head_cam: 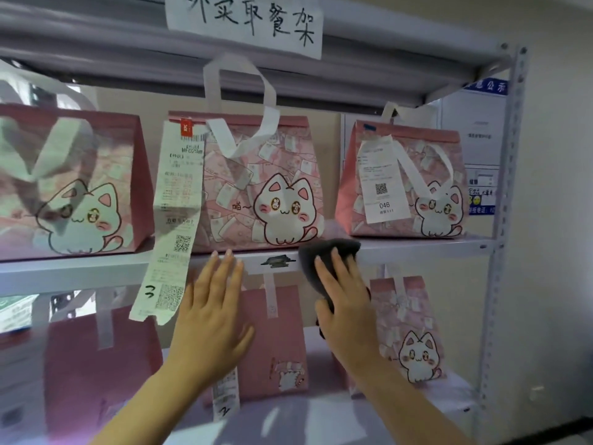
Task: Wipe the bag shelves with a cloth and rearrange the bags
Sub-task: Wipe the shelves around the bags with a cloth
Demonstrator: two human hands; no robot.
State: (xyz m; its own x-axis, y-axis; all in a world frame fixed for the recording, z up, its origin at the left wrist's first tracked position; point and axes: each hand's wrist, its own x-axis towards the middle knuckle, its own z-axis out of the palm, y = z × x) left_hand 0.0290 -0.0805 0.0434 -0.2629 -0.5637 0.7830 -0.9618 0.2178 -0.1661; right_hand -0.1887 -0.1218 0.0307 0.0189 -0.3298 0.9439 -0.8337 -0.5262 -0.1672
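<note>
A white metal shelf [96, 268] carries three pink bags with a white cat print: a left bag [70, 181], a middle bag [256, 184] and a right bag [407, 181]. A long receipt [176, 207] hangs from the middle bag past the shelf edge. My right hand [345, 303] grips a dark grey cloth [321, 255] against the shelf's front edge, just right of the middle bag. My left hand [213, 313] has straight fingers, the fingertips touching the shelf edge below the middle bag.
More pink bags stand on the lower shelf: one at the left [99, 374], one behind my hands [276, 342], one at the right [410, 329]. A handwritten paper sign [247, 24] hangs on the top shelf. The shelf's upright post [510, 187] and a wall lie to the right.
</note>
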